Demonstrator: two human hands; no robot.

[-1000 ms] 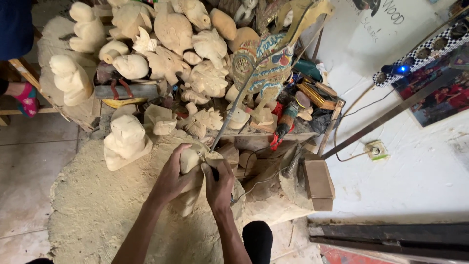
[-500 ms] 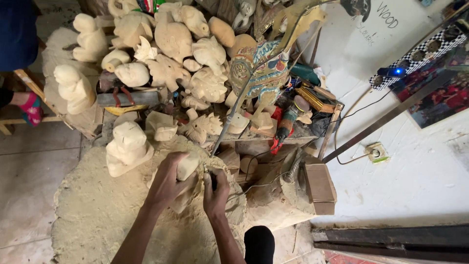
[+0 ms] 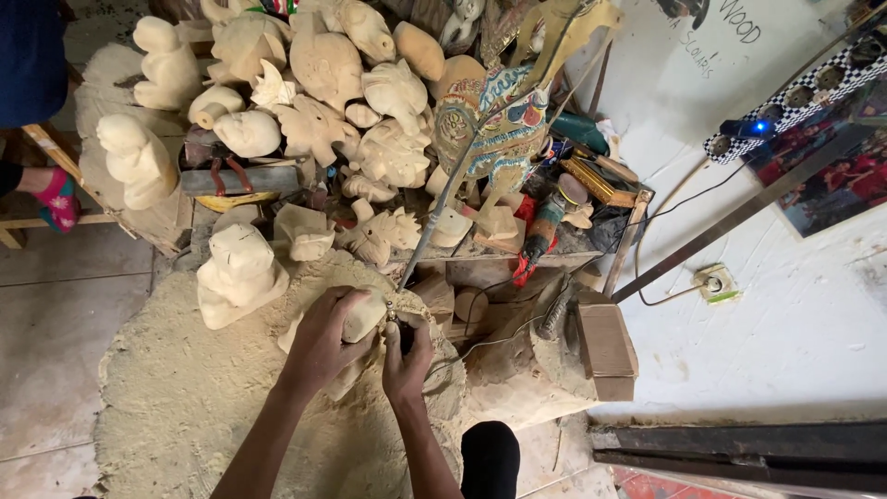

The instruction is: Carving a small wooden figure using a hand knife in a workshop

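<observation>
Both hands sit low at centre, over a broad mound of pale sawdust (image 3: 185, 407). The left hand (image 3: 323, 340) wraps its fingers over the top of a pale, half-shaped block of carved wood (image 3: 362, 319), gripping it firmly against the mound. The right hand (image 3: 407, 356) is curled closed just beside it around a small dark-handled carving tool (image 3: 405, 334), whose tip meets the block's right edge. The two hands are nearly touching.

Room is tight ahead. A blocky unfinished wooden figure (image 3: 238, 273) stands just left of the left hand, and a heap of pale carved wooden figures (image 3: 323, 102) crowds the far side. A painted, multicoloured flat puppet on a thin stick (image 3: 494, 125) leans down toward the hands. To the right, a small brown box (image 3: 605, 346) sits at the mound's edge, then the white floor (image 3: 785, 314) opens out. The tiled floor (image 3: 46, 305) lies open to the left.
</observation>
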